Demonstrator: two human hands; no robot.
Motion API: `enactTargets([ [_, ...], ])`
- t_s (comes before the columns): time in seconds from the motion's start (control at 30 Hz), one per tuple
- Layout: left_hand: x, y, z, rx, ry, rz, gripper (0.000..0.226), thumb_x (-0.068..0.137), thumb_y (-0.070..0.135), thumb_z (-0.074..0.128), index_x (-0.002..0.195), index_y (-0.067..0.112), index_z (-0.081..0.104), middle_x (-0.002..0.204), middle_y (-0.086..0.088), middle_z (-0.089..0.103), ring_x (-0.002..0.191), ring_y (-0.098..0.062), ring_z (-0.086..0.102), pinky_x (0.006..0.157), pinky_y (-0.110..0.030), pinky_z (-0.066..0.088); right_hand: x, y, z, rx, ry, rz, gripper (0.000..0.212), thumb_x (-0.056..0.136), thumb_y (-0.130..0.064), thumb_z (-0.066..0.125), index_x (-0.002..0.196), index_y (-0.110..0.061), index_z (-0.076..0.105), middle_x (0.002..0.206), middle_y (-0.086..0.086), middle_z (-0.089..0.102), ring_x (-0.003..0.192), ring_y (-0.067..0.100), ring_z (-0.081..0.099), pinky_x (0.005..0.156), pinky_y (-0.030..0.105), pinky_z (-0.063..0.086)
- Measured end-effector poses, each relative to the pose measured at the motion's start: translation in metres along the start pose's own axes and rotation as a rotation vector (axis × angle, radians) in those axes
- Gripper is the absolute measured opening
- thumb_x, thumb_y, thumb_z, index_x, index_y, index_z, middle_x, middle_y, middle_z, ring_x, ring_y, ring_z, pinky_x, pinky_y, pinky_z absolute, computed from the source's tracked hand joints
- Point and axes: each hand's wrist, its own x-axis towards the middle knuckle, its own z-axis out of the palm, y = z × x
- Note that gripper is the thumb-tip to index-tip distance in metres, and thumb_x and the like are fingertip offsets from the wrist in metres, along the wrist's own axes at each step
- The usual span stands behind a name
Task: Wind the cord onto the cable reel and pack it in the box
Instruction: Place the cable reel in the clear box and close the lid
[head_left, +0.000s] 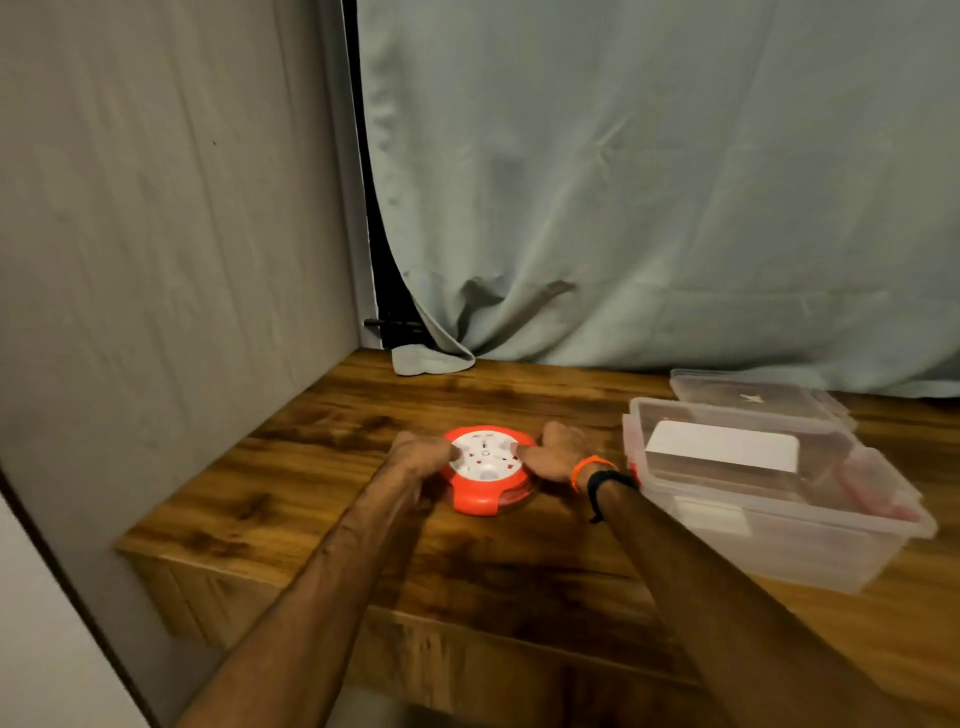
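Both your left hand (415, 457) and right hand (558, 452) grip the cable reel (485, 470), fingers curled round its rim, beside the box (769, 525)

We stretch both bare forearms forward and slightly inward. Our left hand (422, 457) curls its fingers, thumb pointing right. Our right hand (558, 451) mirrors it, knuckles up, thumb pointing left, with an orange band and a dark band around the wrist.

Glossy wood-grain table (363, 519); clear plastic box (831, 551) (slightly cloudy); cloth curtain (649, 182).
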Motion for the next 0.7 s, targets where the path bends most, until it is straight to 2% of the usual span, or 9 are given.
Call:
enactTargets([
  [0.07, 0.005, -0.002, 0.001, 0.016, -0.045, -0.06, 0.013, 0.088, 0.015, 0.072, 0.093, 0.012, 0.061, 0.071, -0.011, 0.056, 0.061, -0.024, 0.054, 0.053, -0.031, 0.042, 0.006, 0.004, 0.004, 0.004, -0.011, 0.023, 0.057, 0.085, -0.052, 0.062, 0.122, -0.008, 0.059, 0.129, 0.013, 0.059, 0.114, 0.03, 0.056, 0.078, 0.028, 0.039],
  [0.13, 0.01, -0.005, 0.004, -0.017, -0.046, -0.079, 0.016, 0.087, 0.011, 0.073, 0.082, 0.01, 0.057, 0.064, -0.011, 0.052, 0.055, -0.023, 0.049, 0.052, -0.03, 0.043, 0.01, 0.008, 0.005, 0.045, -0.017, 0.046, 0.057, 0.082, -0.054, 0.065, 0.118, -0.01, 0.061, 0.124, 0.011, 0.062, 0.106, 0.027, 0.058, 0.075, 0.027, 0.041],
  [0.27, 0.013, -0.005, 0.004, -0.036, -0.022, -0.069, 0.023, 0.082, 0.001, 0.076, 0.076, 0.008, 0.054, 0.061, -0.012, 0.052, 0.05, -0.021, 0.048, 0.049, -0.03, 0.044, 0.013, 0.013, 0.003, 0.28, -0.089, 0.137, 0.06, 0.076, -0.053, 0.073, 0.112, -0.007, 0.061, 0.111, 0.008, 0.067, 0.085, 0.019, 0.058, 0.053, 0.025, 0.038],
  [0.37, 0.015, -0.007, 0.0, -0.034, -0.026, -0.069, 0.032, 0.082, -0.002, 0.076, 0.078, 0.01, 0.046, 0.066, -0.014, 0.053, 0.055, -0.023, 0.05, 0.05, -0.032, 0.045, 0.011, 0.013, 0.003, 0.424, -0.116, 0.17, 0.062, 0.072, -0.05, 0.078, 0.111, -0.007, 0.057, 0.106, 0.008, 0.067, 0.087, 0.022, 0.064, 0.055, 0.026, 0.045],
  [0.43, 0.015, -0.007, -0.004, -0.049, -0.032, -0.08, 0.032, 0.085, -0.001, 0.074, 0.081, 0.011, 0.044, 0.077, -0.016, 0.055, 0.069, -0.027, 0.053, 0.054, -0.036, 0.044, 0.01, 0.01, 0.003, 0.514, -0.096, 0.167, 0.05, 0.071, -0.044, 0.08, 0.095, -0.008, 0.054, 0.094, 0.007, 0.068, 0.078, 0.021, 0.066, 0.056, 0.031, 0.051],
  [0.5, 0.01, -0.003, -0.008, -0.069, -0.031, -0.067, 0.027, 0.085, 0.0, 0.074, 0.096, 0.006, 0.05, 0.09, -0.019, 0.059, 0.078, -0.029, 0.054, 0.057, -0.038, 0.046, 0.008, 0.005, -0.004, 0.594, -0.086, 0.152, 0.043, 0.07, -0.038, 0.081, 0.081, -0.01, 0.05, 0.083, 0.008, 0.069, 0.069, 0.024, 0.066, 0.056, 0.035, 0.05],
  [0.53, 0.008, 0.001, -0.011, -0.078, -0.012, -0.045, 0.035, 0.084, 0.0, 0.076, 0.107, 0.004, 0.051, 0.098, -0.021, 0.062, 0.079, -0.031, 0.057, 0.056, -0.039, 0.048, 0.006, 0.002, -0.009, 0.639, -0.095, 0.144, 0.042, 0.07, -0.036, 0.082, 0.078, -0.007, 0.053, 0.078, 0.009, 0.069, 0.064, 0.025, 0.064, 0.054, 0.034, 0.047],
  [0.63, -0.003, 0.02, -0.019, -0.099, 0.006, 0.035, 0.053, 0.082, 0.001, 0.079, 0.126, 0.003, 0.049, 0.116, -0.028, 0.064, 0.081, -0.034, 0.06, 0.049, -0.038, 0.05, 0.002, -0.009, -0.027, 0.731, -0.111, 0.116, 0.039, 0.072, -0.033, 0.081, 0.092, -0.002, 0.069, 0.083, 0.01, 0.074, 0.065, 0.022, 0.063, 0.053, 0.028, 0.043],
  [0.7, -0.014, 0.036, -0.021, -0.133, 0.011, 0.093, 0.042, 0.082, 0.002, 0.079, 0.116, 0.004, 0.054, 0.105, -0.026, 0.066, 0.072, -0.032, 0.06, 0.042, -0.033, 0.048, -0.005, -0.016, -0.041, 0.784, -0.108, 0.082, 0.031, 0.077, -0.033, 0.078, 0.092, -0.007, 0.071, 0.079, 0.005, 0.074, 0.059, 0.016, 0.064, 0.046, 0.022, 0.04],
])
